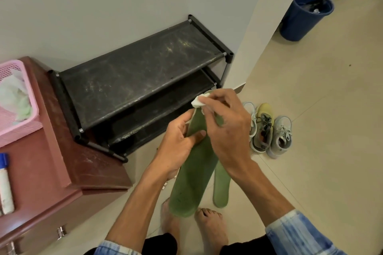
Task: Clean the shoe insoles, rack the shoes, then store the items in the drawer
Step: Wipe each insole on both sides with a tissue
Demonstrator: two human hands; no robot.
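Observation:
My left hand [178,143] grips a green insole [190,180] at its upper part, thumb across its face, holding it nearly upright over my feet. My right hand [226,126] pinches a small white wipe [200,101] against the insole's top end. A second green insole [221,186] lies on the floor behind the first. A pair of grey-green sneakers [269,130] stands on the tiles to the right. The black shoe rack [132,80] stands against the wall with bare shelves.
A reddish-brown drawer cabinet [68,167] at the left carries a pink basket [18,97] of crumpled tissues and a white bottle with a blue cap [5,184]. A blue bin [304,16] stands far right beside a white pillar [255,27]. My bare feet [209,227] are below.

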